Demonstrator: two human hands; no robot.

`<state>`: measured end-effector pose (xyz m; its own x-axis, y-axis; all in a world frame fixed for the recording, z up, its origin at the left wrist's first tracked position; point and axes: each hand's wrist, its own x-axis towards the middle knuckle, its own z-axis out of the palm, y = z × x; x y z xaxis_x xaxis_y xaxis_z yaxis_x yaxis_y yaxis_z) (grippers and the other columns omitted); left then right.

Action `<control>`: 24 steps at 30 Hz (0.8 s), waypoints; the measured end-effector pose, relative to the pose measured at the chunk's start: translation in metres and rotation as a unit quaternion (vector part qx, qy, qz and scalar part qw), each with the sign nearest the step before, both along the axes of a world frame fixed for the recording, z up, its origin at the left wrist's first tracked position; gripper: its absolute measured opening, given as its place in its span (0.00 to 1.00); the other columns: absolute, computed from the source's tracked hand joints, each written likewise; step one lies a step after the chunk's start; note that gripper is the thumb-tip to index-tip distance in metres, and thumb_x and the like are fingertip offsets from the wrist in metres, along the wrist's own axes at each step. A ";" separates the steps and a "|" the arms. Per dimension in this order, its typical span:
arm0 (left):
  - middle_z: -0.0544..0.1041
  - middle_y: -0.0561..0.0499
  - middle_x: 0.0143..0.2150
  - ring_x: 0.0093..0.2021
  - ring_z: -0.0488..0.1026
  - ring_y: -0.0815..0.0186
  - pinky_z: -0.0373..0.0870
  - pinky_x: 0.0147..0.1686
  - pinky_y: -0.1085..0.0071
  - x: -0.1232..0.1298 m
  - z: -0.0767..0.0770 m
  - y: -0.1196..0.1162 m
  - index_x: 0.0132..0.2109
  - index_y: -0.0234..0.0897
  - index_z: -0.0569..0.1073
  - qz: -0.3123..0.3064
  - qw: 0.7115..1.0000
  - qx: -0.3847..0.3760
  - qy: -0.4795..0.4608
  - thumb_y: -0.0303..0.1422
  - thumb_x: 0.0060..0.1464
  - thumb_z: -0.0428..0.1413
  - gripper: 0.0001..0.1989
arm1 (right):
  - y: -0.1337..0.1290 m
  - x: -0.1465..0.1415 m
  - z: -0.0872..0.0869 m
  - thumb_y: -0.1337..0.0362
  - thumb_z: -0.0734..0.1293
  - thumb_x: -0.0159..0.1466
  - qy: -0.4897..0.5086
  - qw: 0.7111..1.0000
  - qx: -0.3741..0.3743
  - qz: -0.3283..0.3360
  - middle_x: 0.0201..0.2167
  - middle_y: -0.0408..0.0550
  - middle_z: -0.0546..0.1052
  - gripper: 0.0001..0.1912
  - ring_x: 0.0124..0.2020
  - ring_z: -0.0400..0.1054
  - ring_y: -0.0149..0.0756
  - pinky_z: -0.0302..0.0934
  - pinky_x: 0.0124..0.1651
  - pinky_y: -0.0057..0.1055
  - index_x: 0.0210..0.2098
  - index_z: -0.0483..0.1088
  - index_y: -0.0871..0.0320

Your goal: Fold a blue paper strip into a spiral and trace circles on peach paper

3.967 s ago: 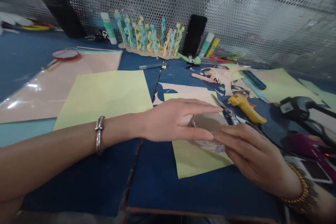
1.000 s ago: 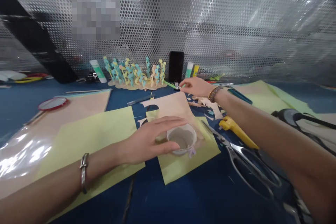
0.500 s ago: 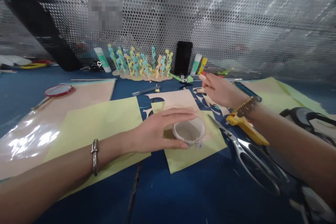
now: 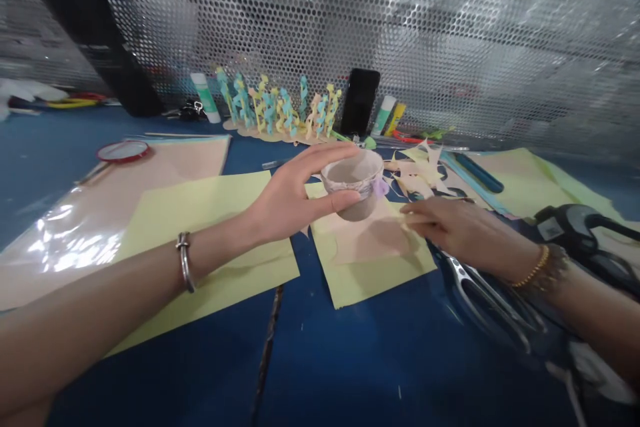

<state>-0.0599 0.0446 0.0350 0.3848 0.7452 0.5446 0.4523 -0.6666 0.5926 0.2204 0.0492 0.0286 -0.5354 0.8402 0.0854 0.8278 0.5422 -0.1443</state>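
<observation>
Here, a small paper cup (image 4: pixel 353 177) is gripped from the side by the left hand (image 4: pixel 295 197), its fingers (image 4: pixel 320 159) spread around the cup's wall with the thumb beneath, and it is held above a peach paper sheet (image 4: pixel 360 233) lying on a yellow-green sheet (image 4: pixel 370 280). A lilac scrap (image 4: pixel 381 187) is seen at the cup's side. The right hand (image 4: pixel 463 230) is laid at the peach sheet's edge, its fingers (image 4: pixel 425 219) extended and pressed together, with nothing visibly pinched. Large scissors (image 4: pixel 487 300) are placed just beside that hand on the blue desk (image 4: pixel 350 360), and peach paper scraps (image 4: pixel 417 173) are scattered beyond.
</observation>
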 end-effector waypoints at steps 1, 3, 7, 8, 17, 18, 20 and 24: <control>0.65 0.51 0.61 0.62 0.59 0.60 0.61 0.58 0.64 0.000 0.000 0.000 0.57 0.44 0.66 0.004 1.000 0.003 0.001 0.42 0.54 0.56 0.24 | -0.004 0.000 -0.003 0.55 0.59 0.64 -0.001 0.999 -0.029 -0.013 0.44 0.49 0.77 0.16 0.44 0.71 0.44 0.66 0.42 0.39 0.47 0.69 0.53; 0.65 0.51 0.61 0.61 0.60 0.59 0.61 0.57 0.63 -0.001 -0.001 0.001 0.57 0.45 0.66 0.007 1.000 0.001 0.001 0.43 0.54 0.55 0.24 | -0.013 -0.004 -0.007 0.53 0.60 0.63 0.020 0.997 -0.070 -0.028 0.43 0.47 0.77 0.19 0.42 0.73 0.42 0.68 0.40 0.36 0.50 0.67 0.52; 0.65 0.51 0.61 0.61 0.61 0.62 0.62 0.57 0.66 -0.003 -0.004 0.003 0.57 0.44 0.65 0.001 1.000 -0.012 0.010 0.43 0.54 0.55 0.24 | -0.025 -0.019 -0.008 0.59 0.61 0.62 0.046 0.996 -0.076 -0.007 0.48 0.45 0.75 0.19 0.39 0.74 0.38 0.69 0.37 0.33 0.52 0.65 0.51; 0.65 0.50 0.61 0.61 0.61 0.62 0.62 0.57 0.65 -0.004 -0.004 0.003 0.57 0.43 0.65 -0.001 1.000 -0.013 0.016 0.43 0.54 0.55 0.25 | -0.027 -0.022 -0.008 0.61 0.61 0.62 0.044 0.997 -0.070 0.003 0.48 0.45 0.75 0.19 0.40 0.74 0.39 0.69 0.38 0.33 0.53 0.64 0.51; 0.65 0.50 0.61 0.61 0.60 0.59 0.56 0.60 0.61 -0.017 -0.008 0.004 0.58 0.44 0.65 -0.002 0.998 -0.022 0.055 0.44 0.52 0.56 0.27 | -0.043 -0.023 -0.022 0.64 0.59 0.63 -0.031 0.995 -0.014 0.093 0.59 0.43 0.66 0.26 0.46 0.71 0.41 0.69 0.42 0.40 0.61 0.55 0.47; 0.65 0.49 0.61 0.61 0.60 0.59 0.56 0.60 0.61 -0.018 -0.010 0.004 0.58 0.44 0.65 -0.002 0.998 -0.029 0.056 0.44 0.52 0.56 0.27 | -0.046 -0.023 -0.023 0.65 0.58 0.63 -0.031 0.994 -0.009 0.101 0.60 0.42 0.64 0.28 0.46 0.71 0.41 0.69 0.42 0.40 0.62 0.52 0.46; 0.65 0.49 0.61 0.61 0.60 0.59 0.57 0.60 0.61 -0.020 -0.013 0.005 0.58 0.43 0.65 -0.003 0.997 -0.044 0.061 0.44 0.52 0.57 0.27 | -0.051 -0.023 -0.024 0.66 0.58 0.63 -0.031 0.993 0.003 0.113 0.61 0.42 0.62 0.30 0.45 0.71 0.41 0.69 0.41 0.40 0.63 0.49 0.45; 0.66 0.48 0.60 0.60 0.61 0.59 0.57 0.60 0.62 -0.024 -0.016 0.008 0.57 0.42 0.65 -0.010 0.997 -0.046 0.063 0.44 0.49 0.59 0.28 | -0.057 -0.023 -0.021 0.66 0.58 0.64 -0.046 0.985 0.032 0.166 0.61 0.42 0.62 0.31 0.39 0.73 0.39 0.68 0.35 0.37 0.65 0.47 0.46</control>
